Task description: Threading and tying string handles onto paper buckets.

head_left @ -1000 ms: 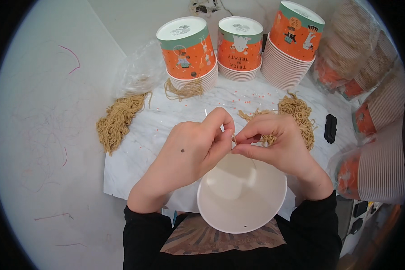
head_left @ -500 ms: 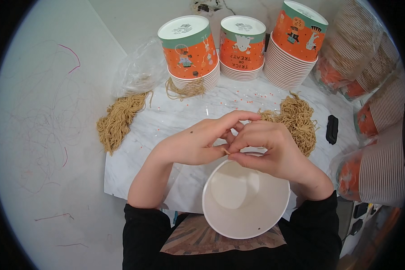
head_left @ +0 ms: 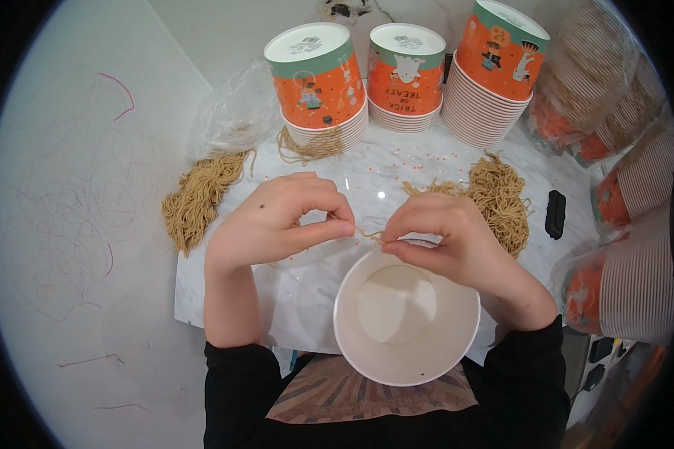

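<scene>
A short piece of tan cord (head_left: 368, 233) runs between my two hands, pinched at the left end by my left hand (head_left: 284, 218). My right hand (head_left: 440, 233) pinches the same cord just above the far rim of a white paper bucket (head_left: 451, 340). The bucket's open mouth faces up toward me, near the table's front edge. A small dark hole (head_left: 422, 374) shows near its close rim. Whether the cord passes through the bucket's far wall is hidden by my right hand. A loose heap of tan cord (head_left: 498, 202) lies just beyond my right hand.
Another cord bundle (head_left: 202, 198) lies at the left, beside a clear plastic bag (head_left: 236, 112). Orange-and-green bucket stacks (head_left: 318, 93) stand upside down along the back. Bagged stacks (head_left: 640, 273) line the right side, near a small black object (head_left: 554, 215). Small orange bits dot the marbled table (head_left: 314, 295).
My left hand has drawn away to the left from my right hand, and the cord now stretches between them. The bucket has shifted slightly away from me.
</scene>
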The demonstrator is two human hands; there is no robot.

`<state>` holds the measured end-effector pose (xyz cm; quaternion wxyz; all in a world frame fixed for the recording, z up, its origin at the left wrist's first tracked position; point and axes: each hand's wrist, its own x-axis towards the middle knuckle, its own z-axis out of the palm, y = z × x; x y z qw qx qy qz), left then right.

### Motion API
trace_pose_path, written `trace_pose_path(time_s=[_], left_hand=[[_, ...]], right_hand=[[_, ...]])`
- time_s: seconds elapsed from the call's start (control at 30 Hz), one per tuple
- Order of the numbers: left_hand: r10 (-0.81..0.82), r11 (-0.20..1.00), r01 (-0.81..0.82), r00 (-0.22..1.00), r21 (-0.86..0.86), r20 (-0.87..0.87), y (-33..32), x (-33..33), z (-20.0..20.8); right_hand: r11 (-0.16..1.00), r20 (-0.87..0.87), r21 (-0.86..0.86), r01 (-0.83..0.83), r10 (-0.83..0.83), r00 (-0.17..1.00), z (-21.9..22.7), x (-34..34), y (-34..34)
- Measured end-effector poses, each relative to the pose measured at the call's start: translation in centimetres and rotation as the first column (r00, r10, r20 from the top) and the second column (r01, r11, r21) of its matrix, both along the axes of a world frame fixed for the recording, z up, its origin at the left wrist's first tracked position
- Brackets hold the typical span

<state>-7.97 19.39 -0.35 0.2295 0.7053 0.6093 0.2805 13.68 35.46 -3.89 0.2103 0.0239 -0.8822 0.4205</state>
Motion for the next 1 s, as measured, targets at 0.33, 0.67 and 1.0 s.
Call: trace_pose_path(time_s=[0.33, 0.67, 1.0], left_hand=[[0.162, 0.984, -0.150, 0.979, -0.093, 0.128, 0.9, 1.3, -0.4], [0.134, 0.983, -0.159, 0.963, 0.095, 0.233, 1.7, 1.6, -2.1], [0.317, 0.942, -0.219, 0.826, -0.252, 0.465, 2.5, 2.5, -2.3]], right_hand=[[0.909, 0.158, -0.405, 0.095, -0.033, 0.987, -0.2, -0.2, 0.7], [0.954, 0.191, -0.156, 0.257, -0.226, 0.955, -0.3, -0.4, 0.8], [0.966, 0.240, -0.148, 0.211, -0.172, 0.955, 1.1, -0.2, -0.1]])
